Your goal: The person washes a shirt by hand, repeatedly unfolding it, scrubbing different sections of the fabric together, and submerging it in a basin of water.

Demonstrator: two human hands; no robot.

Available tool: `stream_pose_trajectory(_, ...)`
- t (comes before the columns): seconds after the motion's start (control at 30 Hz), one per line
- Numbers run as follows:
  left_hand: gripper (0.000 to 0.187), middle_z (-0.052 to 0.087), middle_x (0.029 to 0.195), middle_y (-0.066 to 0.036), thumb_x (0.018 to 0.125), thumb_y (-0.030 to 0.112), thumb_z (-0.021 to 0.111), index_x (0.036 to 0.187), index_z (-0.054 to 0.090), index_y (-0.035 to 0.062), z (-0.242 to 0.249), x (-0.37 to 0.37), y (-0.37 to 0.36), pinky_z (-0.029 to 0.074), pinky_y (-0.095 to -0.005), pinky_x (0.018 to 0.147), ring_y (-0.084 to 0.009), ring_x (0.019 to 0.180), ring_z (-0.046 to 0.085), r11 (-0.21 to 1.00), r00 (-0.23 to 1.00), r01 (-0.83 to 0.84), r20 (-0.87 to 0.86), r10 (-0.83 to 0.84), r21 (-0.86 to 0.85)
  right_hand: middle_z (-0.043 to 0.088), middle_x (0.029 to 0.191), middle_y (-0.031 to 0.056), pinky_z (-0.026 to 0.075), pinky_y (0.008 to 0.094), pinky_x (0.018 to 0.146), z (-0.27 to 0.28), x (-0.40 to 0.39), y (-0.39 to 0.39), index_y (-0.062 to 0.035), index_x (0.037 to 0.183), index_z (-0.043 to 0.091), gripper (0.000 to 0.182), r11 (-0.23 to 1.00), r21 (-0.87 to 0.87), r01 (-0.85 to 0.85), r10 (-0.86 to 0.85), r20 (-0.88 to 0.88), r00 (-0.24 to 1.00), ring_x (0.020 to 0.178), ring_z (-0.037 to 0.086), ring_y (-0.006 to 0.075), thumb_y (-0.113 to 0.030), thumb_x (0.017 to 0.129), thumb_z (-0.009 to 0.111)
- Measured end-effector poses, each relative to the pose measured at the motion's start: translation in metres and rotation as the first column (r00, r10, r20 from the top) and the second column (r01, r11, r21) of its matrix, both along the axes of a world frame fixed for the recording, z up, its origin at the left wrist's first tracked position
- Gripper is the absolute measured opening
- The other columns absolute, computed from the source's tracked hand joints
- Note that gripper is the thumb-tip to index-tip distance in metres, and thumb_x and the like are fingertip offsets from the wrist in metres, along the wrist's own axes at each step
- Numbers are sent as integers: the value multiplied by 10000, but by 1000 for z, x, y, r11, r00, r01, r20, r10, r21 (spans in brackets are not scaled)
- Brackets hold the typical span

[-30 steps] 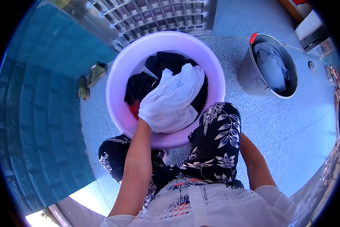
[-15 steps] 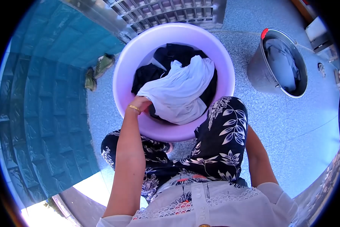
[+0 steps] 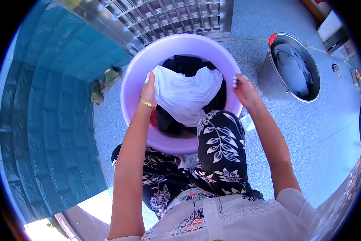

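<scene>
A large purple basin (image 3: 137, 94) stands on the floor between my knees, with dark clothes (image 3: 184, 64) inside. My left hand (image 3: 149, 89), with a gold bracelet at the wrist, grips the edge of a white cloth (image 3: 186, 94) at the basin's left side. The cloth spreads over the dark clothes. Over the basin's right rim is my right hand (image 3: 244, 90), its fingers curled and apart from the cloth. Whether anything lies within those curled fingers is hidden.
A metal bucket (image 3: 270, 80) with grey cloth inside stands at the right. Green shoes (image 3: 109, 79) sit by the teal tiled wall (image 3: 60, 120) at the left. A metal grille (image 3: 168, 18) is behind the basin. Something small and clear (image 3: 247, 122) lies near my right knee.
My right hand has come up from beside my knee to the basin's right rim. My left hand has moved up with the white cloth's edge. The right knee has shifted left.
</scene>
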State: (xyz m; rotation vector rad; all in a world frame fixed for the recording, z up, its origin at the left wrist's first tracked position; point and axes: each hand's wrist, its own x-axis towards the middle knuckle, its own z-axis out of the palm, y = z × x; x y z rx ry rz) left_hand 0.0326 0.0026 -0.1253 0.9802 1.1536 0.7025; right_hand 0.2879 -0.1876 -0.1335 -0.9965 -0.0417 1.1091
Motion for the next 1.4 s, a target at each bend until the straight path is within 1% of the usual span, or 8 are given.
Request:
stream_pose_trajectory(0.4,518,510,1075,-82,844,430,428,1128,433,-2,100,11,-45,385,-330,854,-192,992,491,992,951,-53,310,16,114,559,805,152,414,315,681,-55,-129,127,-14,847,502,111,801,-126,-585,320,917,240,783,544,272,-37,748,459)
stream_pose_trajectory(0.57,464,520,1087,-71,868,408,382,1123,452,27,122,-8,-38,369,-350,876,-208,1016,483,990,882,-55,471,-11,127,474,1142,115,304,479,869,-109,-99,105,-75,1115,471,375,661,-608,-439,517,794,-321,1080,424,262,-255,785,467)
stream_pose_trajectory(0.83,371,540,1033,-52,858,332,456,1068,482,27,128,-29,-30,408,-312,824,-171,944,522,987,883,-88,469,13,138,439,1194,117,307,399,917,-64,-70,124,-98,1221,373,582,366,-891,-269,727,454,-515,1122,393,259,-317,720,572)
stream_pose_trajectory(0.87,351,547,1009,-48,852,308,477,1056,486,22,129,-28,-31,412,-304,812,-166,924,528,986,880,-86,475,8,143,514,1101,124,367,355,869,-58,-77,124,-91,1137,474,547,705,-619,-345,519,783,-342,1032,472,272,-286,657,648)
stream_pose_trajectory(0.97,396,537,1053,-46,871,358,410,1083,485,33,131,-29,-34,381,-313,848,-171,973,504,978,895,-36,442,-60,207,573,953,152,402,380,788,-25,-101,138,-54,1002,556,476,842,-152,-517,74,983,-169,898,532,309,-319,621,666)
stream_pose_trajectory(1.1,368,538,1068,-60,856,306,458,1097,481,29,132,-42,-28,364,-330,882,-181,994,498,966,796,-109,603,-57,235,579,921,158,411,331,774,36,-91,141,-26,967,571,446,518,-656,-549,539,749,-387,869,552,278,-267,607,676)
stream_pose_trajectory(1.23,324,549,1046,-61,835,255,503,1075,488,38,137,-55,-19,385,-344,866,-192,979,515,977,690,-170,723,28,125,572,913,116,419,354,782,71,-69,131,15,964,540,360,766,88,-637,500,540,676,825,552,209,-87,624,597)
stream_pose_trajectory(1.4,419,485,1153,-47,825,311,511,1156,430,67,117,-29,-31,342,-353,916,-204,1066,457,1000,637,9,770,-21,20,516,950,106,424,333,813,131,-73,135,-24,1060,459,406,851,371,-372,321,195,927,881,527,215,25,659,505)
